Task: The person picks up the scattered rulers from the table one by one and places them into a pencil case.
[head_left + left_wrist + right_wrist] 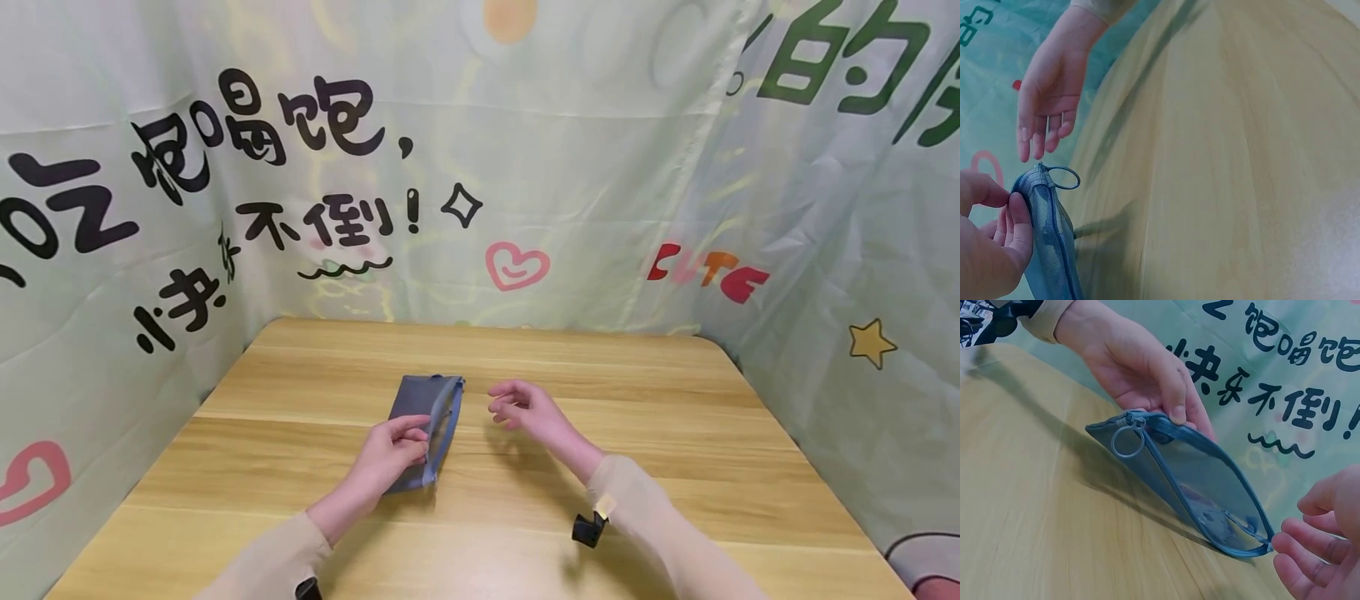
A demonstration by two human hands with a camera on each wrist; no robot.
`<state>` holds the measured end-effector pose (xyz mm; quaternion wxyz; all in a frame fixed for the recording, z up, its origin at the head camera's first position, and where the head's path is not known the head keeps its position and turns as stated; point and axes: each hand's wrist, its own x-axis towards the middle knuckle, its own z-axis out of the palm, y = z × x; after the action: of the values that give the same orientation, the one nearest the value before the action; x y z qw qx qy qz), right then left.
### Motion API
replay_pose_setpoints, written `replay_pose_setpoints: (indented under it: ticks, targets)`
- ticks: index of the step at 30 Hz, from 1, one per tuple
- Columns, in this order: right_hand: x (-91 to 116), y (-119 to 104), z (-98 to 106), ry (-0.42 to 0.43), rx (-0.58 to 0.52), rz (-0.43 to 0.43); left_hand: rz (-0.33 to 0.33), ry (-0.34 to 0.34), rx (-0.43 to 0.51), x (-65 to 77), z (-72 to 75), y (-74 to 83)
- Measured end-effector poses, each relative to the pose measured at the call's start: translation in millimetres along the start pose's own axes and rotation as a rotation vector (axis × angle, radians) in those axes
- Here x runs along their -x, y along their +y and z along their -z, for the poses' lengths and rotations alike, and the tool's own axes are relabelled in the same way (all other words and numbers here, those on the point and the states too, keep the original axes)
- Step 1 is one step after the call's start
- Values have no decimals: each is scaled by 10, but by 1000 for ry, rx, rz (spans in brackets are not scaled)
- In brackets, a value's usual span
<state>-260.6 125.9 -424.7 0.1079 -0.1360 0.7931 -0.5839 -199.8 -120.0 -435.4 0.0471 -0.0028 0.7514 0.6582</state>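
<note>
A blue-grey zipper pouch (pixel 411 397) stands tilted on the table, its zipped side unfastened and gaping toward the right. My left hand (pixel 386 457) pinches the upper edge of the pouch between thumb and fingers. At one end of the zipper hangs a ring pull (pixel 1129 441). Through the gap the right wrist view shows the lining and something small and dark inside, too unclear to name. My right hand (pixel 531 412) hovers just right of the pouch, fingers loosely bent, holding nothing; in the right wrist view its fingertips (pixel 1282 542) are close to the pouch's far corner.
The wooden table (pixel 600 367) has rounded far corners. Printed fabric curtains (pixel 585 167) surround its back and sides. A black wrist camera (pixel 588 530) sits on the right sleeve, and part of another (pixel 307 588) shows at the left sleeve.
</note>
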Motion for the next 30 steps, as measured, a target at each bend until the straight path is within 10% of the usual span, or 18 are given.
replay_pose_setpoints:
  ticks: [30]
  targets:
    - [71,33,177,35,-9,-11,-52,-181,-277,-243,-426,-189]
